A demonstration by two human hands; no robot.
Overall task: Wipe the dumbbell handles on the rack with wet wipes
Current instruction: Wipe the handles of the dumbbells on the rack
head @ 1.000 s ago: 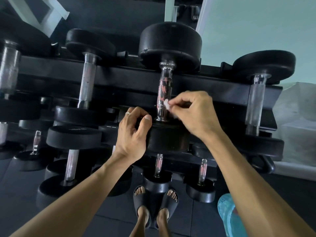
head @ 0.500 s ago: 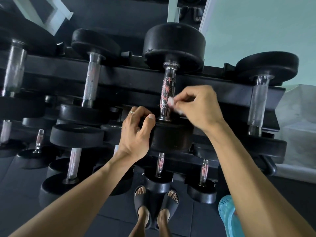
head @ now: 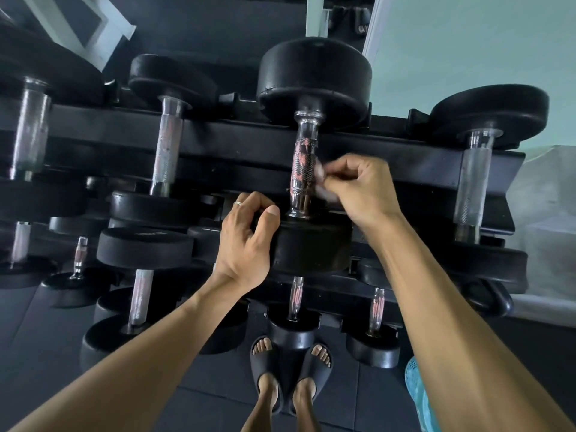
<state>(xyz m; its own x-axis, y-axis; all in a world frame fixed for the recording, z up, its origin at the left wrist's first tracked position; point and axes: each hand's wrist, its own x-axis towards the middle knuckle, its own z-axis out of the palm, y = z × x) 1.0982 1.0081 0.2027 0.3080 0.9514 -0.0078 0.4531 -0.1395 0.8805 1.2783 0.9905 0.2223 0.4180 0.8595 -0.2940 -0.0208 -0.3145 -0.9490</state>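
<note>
Right hand (head: 361, 190) has shifted slightly up the handle (head: 301, 169) since 0.5 s ago; its curled fingertips pinch a small white wipe (head: 321, 182), blurred, against the handle's right side. Handle: knurled chrome cylinder with reddish patches, on the dumbbell in the rack's (head: 405, 157) top row. Left hand (head: 247, 241), just below and left of the pinch, grips the round matte-black rubber head (head: 311, 247), thumb on its rim.

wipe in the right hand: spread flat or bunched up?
Bunched. The right hand pinches the wet wipe as a small white wad against the dumbbell handle; no flat sheet shows. It is motion-blurred, so finer folds cannot be told.
</note>
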